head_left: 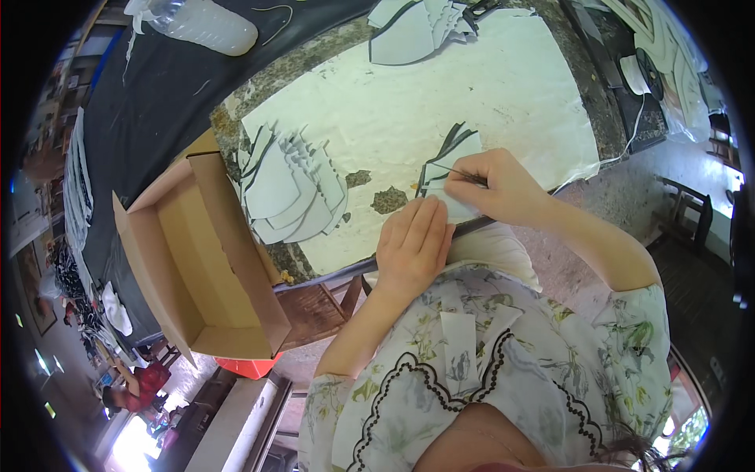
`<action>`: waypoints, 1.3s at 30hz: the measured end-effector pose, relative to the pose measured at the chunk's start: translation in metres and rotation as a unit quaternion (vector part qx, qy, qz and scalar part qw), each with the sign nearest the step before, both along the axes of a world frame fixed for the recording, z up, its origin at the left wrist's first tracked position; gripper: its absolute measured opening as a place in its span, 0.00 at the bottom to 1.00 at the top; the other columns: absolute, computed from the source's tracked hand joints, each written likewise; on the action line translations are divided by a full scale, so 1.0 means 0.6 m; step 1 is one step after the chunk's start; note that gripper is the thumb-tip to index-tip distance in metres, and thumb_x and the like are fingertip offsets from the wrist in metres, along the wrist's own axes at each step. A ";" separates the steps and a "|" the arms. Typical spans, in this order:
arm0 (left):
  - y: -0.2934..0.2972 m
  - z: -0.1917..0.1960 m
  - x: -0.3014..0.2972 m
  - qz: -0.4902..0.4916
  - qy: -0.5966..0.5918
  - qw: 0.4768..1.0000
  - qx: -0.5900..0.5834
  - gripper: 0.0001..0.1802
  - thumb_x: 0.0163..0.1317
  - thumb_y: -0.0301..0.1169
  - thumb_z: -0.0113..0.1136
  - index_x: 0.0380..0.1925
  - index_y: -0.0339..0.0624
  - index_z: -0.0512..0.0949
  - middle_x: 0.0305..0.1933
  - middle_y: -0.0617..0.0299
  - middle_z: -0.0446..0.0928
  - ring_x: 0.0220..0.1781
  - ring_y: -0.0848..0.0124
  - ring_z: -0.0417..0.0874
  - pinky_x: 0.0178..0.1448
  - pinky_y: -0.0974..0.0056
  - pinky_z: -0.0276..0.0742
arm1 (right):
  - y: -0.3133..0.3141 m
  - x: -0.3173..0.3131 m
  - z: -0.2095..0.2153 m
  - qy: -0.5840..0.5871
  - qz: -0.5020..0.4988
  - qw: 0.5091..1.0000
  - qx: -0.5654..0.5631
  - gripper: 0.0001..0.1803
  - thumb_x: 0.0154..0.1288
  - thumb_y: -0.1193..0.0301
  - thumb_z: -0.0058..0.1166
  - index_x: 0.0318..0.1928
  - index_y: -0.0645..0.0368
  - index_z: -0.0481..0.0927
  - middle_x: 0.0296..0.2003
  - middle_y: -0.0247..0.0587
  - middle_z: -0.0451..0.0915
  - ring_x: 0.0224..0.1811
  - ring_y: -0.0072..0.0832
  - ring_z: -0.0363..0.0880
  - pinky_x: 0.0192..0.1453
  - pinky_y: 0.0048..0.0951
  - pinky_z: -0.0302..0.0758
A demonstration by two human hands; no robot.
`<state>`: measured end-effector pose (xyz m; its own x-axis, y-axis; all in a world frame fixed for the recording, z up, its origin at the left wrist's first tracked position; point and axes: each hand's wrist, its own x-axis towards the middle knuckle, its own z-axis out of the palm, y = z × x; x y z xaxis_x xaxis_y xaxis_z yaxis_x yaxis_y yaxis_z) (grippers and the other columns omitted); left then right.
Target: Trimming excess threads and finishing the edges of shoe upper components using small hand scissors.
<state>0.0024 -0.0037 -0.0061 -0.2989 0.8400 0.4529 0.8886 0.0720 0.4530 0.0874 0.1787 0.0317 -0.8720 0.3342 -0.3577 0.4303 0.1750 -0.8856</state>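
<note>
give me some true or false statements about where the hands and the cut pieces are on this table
1. The left hand lies flat on a pale cut piece. True.
2. The right hand pinches a thin dark tool. True.
3. The cardboard box is full of cut pieces. False: it looks empty.
4. A fanned stack of cut pieces lies between the box and the hands. True.
5. The plastic bottle stands upright beside the right hand. False: it lies on its side at the far left.
</note>
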 end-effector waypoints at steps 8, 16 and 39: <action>-0.005 -0.002 0.005 0.008 -0.015 1.000 -0.011 0.20 0.52 0.26 0.70 0.47 0.36 0.81 0.53 0.55 0.79 0.53 0.57 0.80 0.55 0.57 0.74 | -0.001 0.007 -0.004 0.017 -0.022 1.000 0.002 0.12 0.64 0.71 0.56 0.26 0.66 0.77 0.17 0.31 0.72 0.22 0.14 0.64 0.25 0.24 0.63; 0.000 0.003 0.004 0.015 -0.039 0.998 -0.043 0.23 0.55 0.27 0.66 0.52 0.34 0.75 0.61 0.47 0.74 0.57 0.51 0.76 0.59 0.53 0.71 | 0.003 0.006 0.001 0.021 -0.017 0.999 0.040 0.10 0.63 0.70 0.57 0.29 0.66 0.79 0.17 0.35 0.74 0.21 0.17 0.66 0.25 0.26 0.65; 0.028 0.030 -0.003 -0.007 0.074 0.989 -0.126 0.30 0.53 0.30 0.61 0.59 0.36 0.74 0.55 0.53 0.72 0.53 0.56 0.74 0.55 0.55 0.72 | 0.034 -0.006 -0.008 0.011 0.059 0.976 0.207 0.12 0.55 0.67 0.59 0.28 0.67 0.80 0.22 0.53 0.79 0.25 0.48 0.79 0.31 0.40 0.73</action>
<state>0.0007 0.0129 0.0121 -0.2332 0.9352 0.2666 0.9453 0.1538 0.2877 0.0836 0.1990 0.0271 -0.9191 0.3426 -0.1945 0.3674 0.5673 -0.7370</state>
